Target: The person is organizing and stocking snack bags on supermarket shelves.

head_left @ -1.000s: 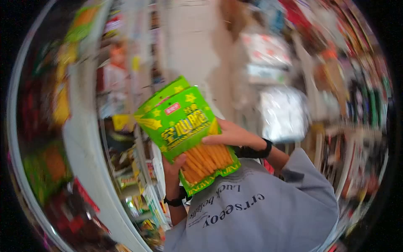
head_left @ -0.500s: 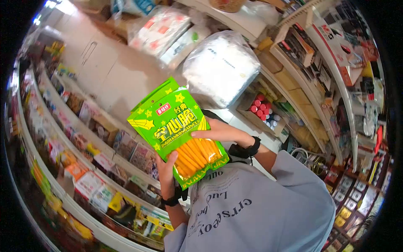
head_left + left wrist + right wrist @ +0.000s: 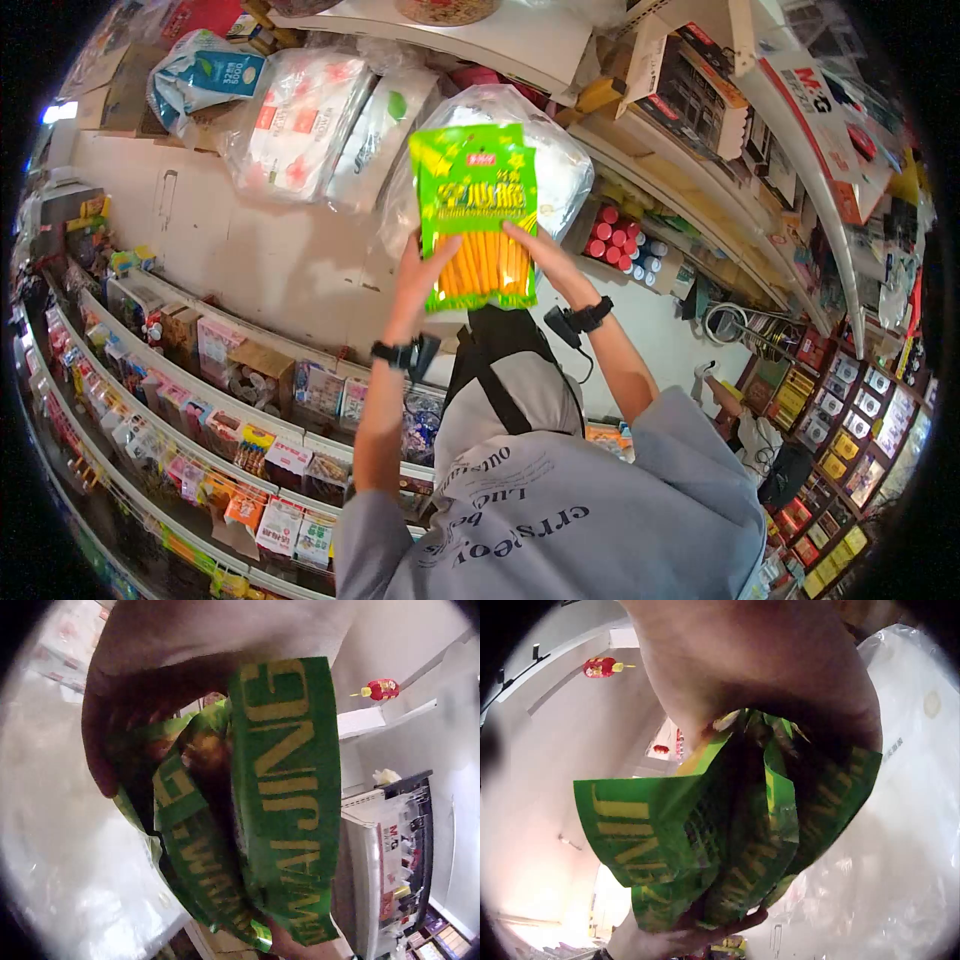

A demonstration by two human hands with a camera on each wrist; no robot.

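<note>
Green snack bags [image 3: 478, 215] with orange sticks showing through a clear window stand upright before the chest, one overlapping another. My left hand [image 3: 420, 272] grips their left edge, its thumb lying across the front. On the right edge my right hand [image 3: 548, 262] holds them the same way. From below, the left wrist view shows the lettered bottom seals of the bags [image 3: 289, 795] parted from one another, under the palm. More lettered seals of the bags [image 3: 637, 832] appear in the right wrist view; the fingers behind them are partly hidden.
Behind the bags lies a large plastic-wrapped white bundle [image 3: 565, 165], beside wrapped tissue packs [image 3: 300, 120]. Shelves of packaged goods [image 3: 270, 450] curve along the left. At right are a shelf edge [image 3: 825, 240], red-capped cans [image 3: 612, 238] and another person [image 3: 750, 430].
The bags have swung from tilted to nearly upright and moved up and away from the chest, both hands still gripping them. The view has turned, bringing the wrapped bundles behind the bags.
</note>
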